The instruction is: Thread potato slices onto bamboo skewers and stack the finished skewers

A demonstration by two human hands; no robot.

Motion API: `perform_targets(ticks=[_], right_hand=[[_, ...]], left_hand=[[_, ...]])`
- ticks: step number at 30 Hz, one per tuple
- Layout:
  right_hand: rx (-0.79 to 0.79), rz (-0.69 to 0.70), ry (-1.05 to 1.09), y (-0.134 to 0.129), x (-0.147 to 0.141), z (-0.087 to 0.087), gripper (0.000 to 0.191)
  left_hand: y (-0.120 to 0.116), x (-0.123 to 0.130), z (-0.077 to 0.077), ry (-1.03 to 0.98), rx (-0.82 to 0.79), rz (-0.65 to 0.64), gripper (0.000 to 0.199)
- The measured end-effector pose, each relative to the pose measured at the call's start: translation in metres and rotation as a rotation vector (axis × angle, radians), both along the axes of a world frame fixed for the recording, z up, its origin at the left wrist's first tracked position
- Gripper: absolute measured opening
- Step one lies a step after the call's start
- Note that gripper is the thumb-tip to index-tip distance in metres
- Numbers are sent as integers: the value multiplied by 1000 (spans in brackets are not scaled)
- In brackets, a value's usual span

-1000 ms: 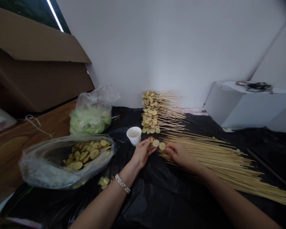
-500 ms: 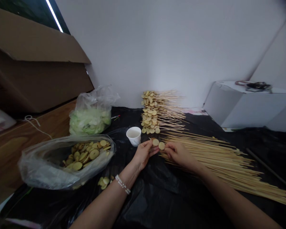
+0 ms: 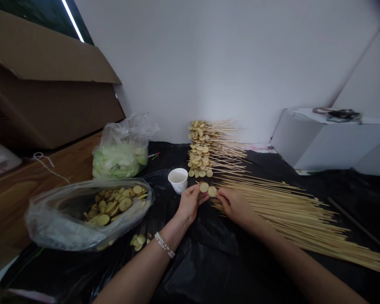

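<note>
Threading through two potato slices (image 3: 204,187), a thin stick (image 3: 196,183) spans the gap between the hands: the left hand (image 3: 189,203) pinches the nearer slice, the right hand (image 3: 236,204) grips the stick's other end. Left of the left hand, an open plastic bag (image 3: 55,228) holds loose slices; beyond that, a clear bag (image 3: 126,126) holds pale green vegetables. Just past the left hand stands a white cup (image 3: 178,186), contents unclear. Since a second ago, both slices have shifted slightly leftward.

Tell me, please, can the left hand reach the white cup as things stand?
Probably yes: the white cup stands close to the left hand, nothing visible between, though that hand holds skewered slices.
</note>
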State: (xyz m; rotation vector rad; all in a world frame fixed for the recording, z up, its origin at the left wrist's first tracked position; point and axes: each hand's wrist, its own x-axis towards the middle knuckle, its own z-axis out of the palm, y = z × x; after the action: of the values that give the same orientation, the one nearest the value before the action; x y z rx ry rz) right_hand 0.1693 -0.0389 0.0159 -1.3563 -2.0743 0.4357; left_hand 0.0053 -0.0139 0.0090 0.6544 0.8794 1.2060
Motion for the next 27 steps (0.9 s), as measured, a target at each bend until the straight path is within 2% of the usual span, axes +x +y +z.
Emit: perform_targets(ticks=[4,10,22,27], right_hand=[[-179,33,119,0,2,3,22],[121,-23,-109,-5,0,-1,22],[57,11,48,-1,8,8,21],[103,22,22,1,12,5,23]], left_hand=[[-1,1,2,-13,-17,-14,14],[1,-1,3,-47,-51,-20,14],[9,-9,10,-6,47,-246,31],[6,-4,9,9,161,-219,39]])
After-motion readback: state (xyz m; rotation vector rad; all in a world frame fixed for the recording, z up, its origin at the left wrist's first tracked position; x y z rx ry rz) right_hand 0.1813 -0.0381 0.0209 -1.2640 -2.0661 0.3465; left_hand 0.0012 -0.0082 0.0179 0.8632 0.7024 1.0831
